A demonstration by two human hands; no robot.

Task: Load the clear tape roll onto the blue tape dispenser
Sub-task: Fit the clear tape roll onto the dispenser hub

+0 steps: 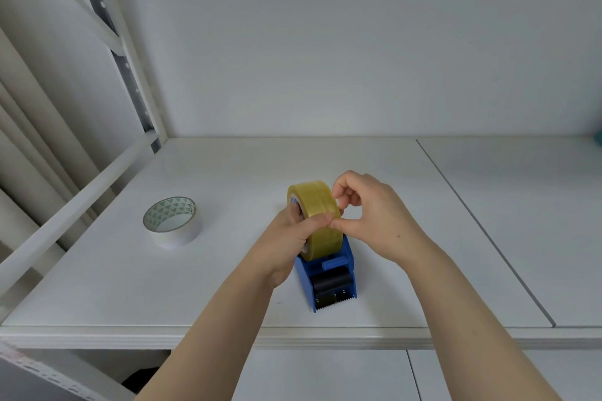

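Observation:
The clear, yellowish tape roll [317, 205] stands upright in the blue tape dispenser [329, 273] near the middle of the white table. My left hand [286, 241] grips the roll from its left side, thumb lying across the tape's outer face. My right hand [371, 215] is at the roll's right side, its thumb and fingertips pinching at the tape surface beside my left thumb. The dispenser's black roller and toothed cutter face me at the front.
A white tape roll [172, 221] with a green patterned core lies flat on the table [228, 286] to the left. A white shelf frame [78, 202] runs along the left edge. A wall stands behind, and a seam [482, 228] divides the tabletop at right.

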